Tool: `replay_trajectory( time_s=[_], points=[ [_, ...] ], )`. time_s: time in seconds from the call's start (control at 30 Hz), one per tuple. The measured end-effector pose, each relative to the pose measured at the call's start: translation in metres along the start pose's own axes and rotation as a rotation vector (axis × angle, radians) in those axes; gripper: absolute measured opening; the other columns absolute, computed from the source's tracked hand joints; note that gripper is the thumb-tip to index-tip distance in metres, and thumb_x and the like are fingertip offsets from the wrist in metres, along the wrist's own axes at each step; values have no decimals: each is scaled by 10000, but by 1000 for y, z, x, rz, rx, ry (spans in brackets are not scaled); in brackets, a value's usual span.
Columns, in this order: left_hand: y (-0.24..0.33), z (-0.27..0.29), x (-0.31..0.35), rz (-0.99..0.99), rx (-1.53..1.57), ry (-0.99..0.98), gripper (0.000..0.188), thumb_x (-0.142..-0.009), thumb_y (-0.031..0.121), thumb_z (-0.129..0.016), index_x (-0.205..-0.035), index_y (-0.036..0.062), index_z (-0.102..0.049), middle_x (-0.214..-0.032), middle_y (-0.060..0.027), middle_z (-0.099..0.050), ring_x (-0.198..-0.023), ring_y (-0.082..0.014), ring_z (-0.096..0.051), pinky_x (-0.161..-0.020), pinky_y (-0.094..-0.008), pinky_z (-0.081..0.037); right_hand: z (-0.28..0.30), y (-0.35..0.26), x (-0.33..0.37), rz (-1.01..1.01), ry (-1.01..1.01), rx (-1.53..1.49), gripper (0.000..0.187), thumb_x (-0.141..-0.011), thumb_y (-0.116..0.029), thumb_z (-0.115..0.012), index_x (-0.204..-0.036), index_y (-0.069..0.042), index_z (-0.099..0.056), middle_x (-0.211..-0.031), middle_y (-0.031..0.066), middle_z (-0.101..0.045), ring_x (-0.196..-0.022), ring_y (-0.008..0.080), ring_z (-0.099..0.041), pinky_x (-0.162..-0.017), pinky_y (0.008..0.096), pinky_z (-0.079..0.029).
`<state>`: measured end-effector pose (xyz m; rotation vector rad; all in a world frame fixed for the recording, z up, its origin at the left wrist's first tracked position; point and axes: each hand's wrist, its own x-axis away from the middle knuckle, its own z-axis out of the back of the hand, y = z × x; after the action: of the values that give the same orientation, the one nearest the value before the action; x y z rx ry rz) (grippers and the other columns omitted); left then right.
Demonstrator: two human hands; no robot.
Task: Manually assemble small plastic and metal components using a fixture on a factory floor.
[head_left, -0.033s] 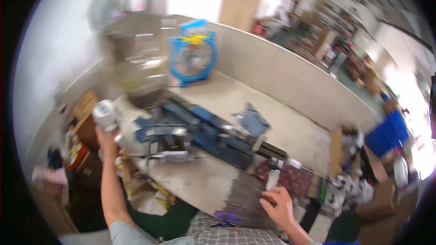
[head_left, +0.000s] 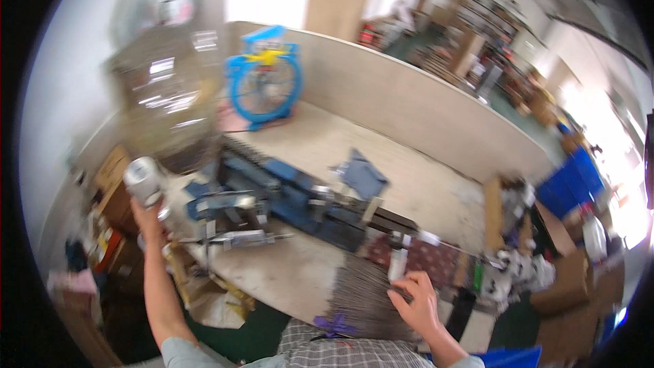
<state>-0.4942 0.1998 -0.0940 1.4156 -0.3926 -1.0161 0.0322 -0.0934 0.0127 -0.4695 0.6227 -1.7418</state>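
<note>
At the far left, my left hand (head_left: pixel 146 217) is closed around the lower part of a white rounded, cylinder-like object (head_left: pixel 143 180), whose kind I cannot make out. My right hand (head_left: pixel 419 300) is over a bundle of thin dark rods (head_left: pixel 364 293), its fingers loosely bent and the thumb apart from them. Just beyond its fingertips stands a small white upright piece (head_left: pixel 397 264) on a bench machine. This long blue and black machine (head_left: pixel 310 211) with metal fittings lies across the table between my hands. A purple ribbon (head_left: pixel 334 325) lies at the bundle's near end.
A blue round frame (head_left: pixel 266 85) with a yellow piece stands at the back, beside a large clear plastic-wrapped shape (head_left: pixel 163 95). A grey-blue folded piece (head_left: pixel 364 176) rests on the table (head_left: pixel 436 197). Cardboard boxes (head_left: pixel 565 283) and a blue bin (head_left: pixel 572 182) are at the right.
The whole view has shifted, so the scene sits slightly farther left and looks sharper. Both hands keep nearly the same poses; the left still grips the white object.
</note>
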Motion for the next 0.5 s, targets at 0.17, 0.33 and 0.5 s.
replay_trajectory(
  time_s=[0.17, 0.33, 0.5],
  points=[
    [-113, -23, -62, -115, 71, -34, 640, -764, 242, -730, -1264, -16, -425, -1231, -125, -503, -1110, -243, -488, -959, -350, -346, -11, 20, -28, 80, 103, -233, 271, -788, -243, -686, -1024, -110, -671, -1042, 95, -544, -968, 271, -536, -839, 385, -438],
    [-118, -39, -70, -111, 52, -124, 731, -784, 280, -714, -1341, -18, -346, -1321, -153, -436, -1180, -257, -442, -982, -349, -330, -17, 31, -46, 32, -90, -265, 306, -788, -256, -687, -1072, -146, -659, -981, 88, -563, -901, 238, -535, -798, 375, -444],
    [-109, -35, -73, -16, -88, -170, 831, -736, 380, -745, -1297, -107, -373, -1342, -207, -422, -1219, -263, -414, -1035, -323, -264, 89, -10, -30, 45, -140, -13, 323, -787, -206, -682, -1098, -128, -645, -783, 65, -562, -698, 173, -519, -624, 308, -439]
  ],
)
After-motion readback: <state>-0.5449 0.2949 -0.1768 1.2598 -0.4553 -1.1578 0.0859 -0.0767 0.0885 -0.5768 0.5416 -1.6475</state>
